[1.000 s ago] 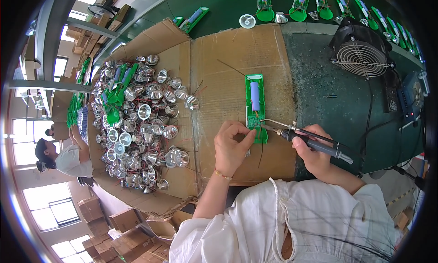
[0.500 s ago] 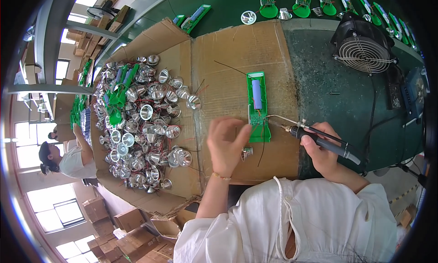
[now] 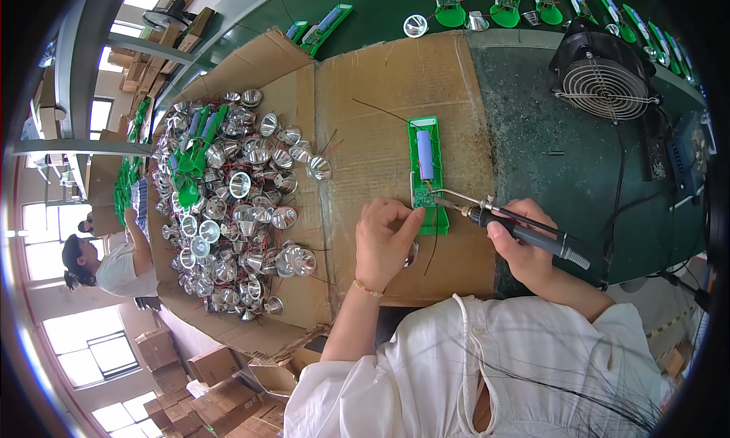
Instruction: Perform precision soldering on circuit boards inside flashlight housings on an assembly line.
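Observation:
A long green plastic housing (image 3: 436,226) lies on the cardboard sheet in front of me. A purple cylindrical battery (image 3: 425,155) sits in its far half, a small green circuit board (image 3: 424,199) in its near half. My right hand (image 3: 528,248) grips a soldering iron (image 3: 541,240) with a thin metal feed tube along it; the tip reaches the board. At the board's left edge, the thumb and fingers of my left hand (image 3: 386,240) are pinched together; what they hold is hidden. A silvery reflector cup (image 3: 411,255) shows partly behind that hand.
On the left, a cardboard box (image 3: 293,339) holds many reflector cups (image 3: 258,217) with wires and some green housings (image 3: 199,153). A black fan (image 3: 608,88) stands at the far right. More housings (image 3: 506,8) line the far edge. A co-worker (image 3: 114,263) is at the left.
My left hand has lowered to the board and its thumb and fingers have closed. The soldering iron has shifted slightly left, bringing its tip onto the board.

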Demonstrator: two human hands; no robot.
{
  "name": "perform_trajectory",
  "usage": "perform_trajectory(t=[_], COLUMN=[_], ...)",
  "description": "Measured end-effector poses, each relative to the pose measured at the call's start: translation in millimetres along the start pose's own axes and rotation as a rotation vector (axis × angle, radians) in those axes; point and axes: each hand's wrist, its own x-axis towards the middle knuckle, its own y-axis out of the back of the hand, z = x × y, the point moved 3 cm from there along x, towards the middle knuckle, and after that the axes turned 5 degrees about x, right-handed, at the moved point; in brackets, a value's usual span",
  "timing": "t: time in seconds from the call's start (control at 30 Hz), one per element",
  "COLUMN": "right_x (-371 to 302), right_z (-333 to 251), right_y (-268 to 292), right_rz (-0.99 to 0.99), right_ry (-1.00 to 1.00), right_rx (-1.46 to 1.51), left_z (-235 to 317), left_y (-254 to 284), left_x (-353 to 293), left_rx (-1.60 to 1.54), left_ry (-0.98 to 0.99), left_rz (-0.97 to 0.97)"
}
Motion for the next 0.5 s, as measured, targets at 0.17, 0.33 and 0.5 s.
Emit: perform_trajectory(t=[0.17,0.33,0.5], right_x=[0.9,-1.4,-4.5], right_z=[4.0,6.9,9.6], right_y=[-5.7,-3.9,-1.1], right_rz=[0.034,0.040,0.088], right_ry=[-0.033,-0.097,-0.214], right_rx=[0.037,0.074,0.183], left_z=[3.2,3.1,1.8], left_y=[-2.2,-3.3,-2.1], left_x=[5.0,5.1,6.2], left_rx=[0.018,0.028,0.018], left_ry=[0.050,0.029,0.029], left_rz=[-0.063,-0.064,-0.065])
